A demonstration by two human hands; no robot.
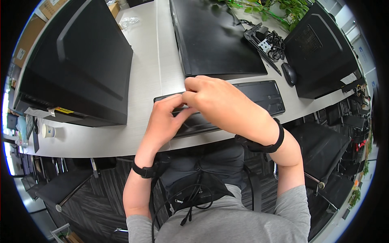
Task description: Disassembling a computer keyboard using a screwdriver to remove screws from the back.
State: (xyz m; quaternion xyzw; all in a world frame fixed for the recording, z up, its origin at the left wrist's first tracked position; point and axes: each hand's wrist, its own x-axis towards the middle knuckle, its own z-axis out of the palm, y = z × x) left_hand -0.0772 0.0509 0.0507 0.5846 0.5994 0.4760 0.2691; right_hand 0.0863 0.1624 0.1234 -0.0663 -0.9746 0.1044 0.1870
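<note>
On one pale desk, two black computer towers, one flat-lying black monitor and, near the front edge, one black keyboard. Above it, one left hand and one right hand, touching, with fingers bent inward, too hidden to judge whether gripping anything. To the right, one black mouse.

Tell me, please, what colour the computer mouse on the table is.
The computer mouse is black, best seen in the head view.

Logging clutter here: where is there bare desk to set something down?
Bare desk shows between the left tower and the black panel, and right of the white cup. Crowded: cables and mouse beside the right tower, and keyboard in front.
</note>
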